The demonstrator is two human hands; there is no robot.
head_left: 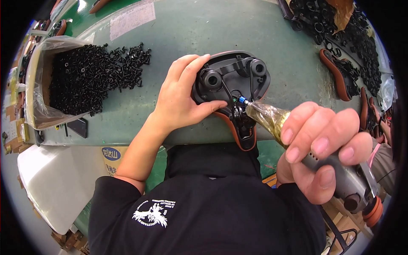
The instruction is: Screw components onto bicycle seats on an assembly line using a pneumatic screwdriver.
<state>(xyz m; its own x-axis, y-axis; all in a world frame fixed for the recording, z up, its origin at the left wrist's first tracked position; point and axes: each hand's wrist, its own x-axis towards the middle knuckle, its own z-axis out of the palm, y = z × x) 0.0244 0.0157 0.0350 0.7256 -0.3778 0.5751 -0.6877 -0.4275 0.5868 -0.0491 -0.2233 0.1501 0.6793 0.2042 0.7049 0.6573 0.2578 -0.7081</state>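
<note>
A bicycle saddle (pixel 231 76) lies upside down on the green worktable (pixel 178 29), its black underside with rails and two round black parts facing up. Brown shows along its edge, and its narrow nose points toward me. My left hand (pixel 180 95) grips the saddle's left side, thumb over the underside and fingers at the far edge. In my right hand (pixel 325 144) is a power screwdriver (pixel 267 114), its front wrapped in clear, yellowish plastic. The screwdriver's blue-collared tip reaches the underside near the middle; whether a screw sits under it is hidden.
On the left, black screws (pixel 97 76) spill from a plastic-lined box (pixel 37 89) onto the table. More saddles (pixel 333 72) lie at the right edge beside a heap of black parts (pixel 357 46). A paper sheet (pixel 132 20) is at the far side. Someone's clothing (pixel 384 163) shows far right.
</note>
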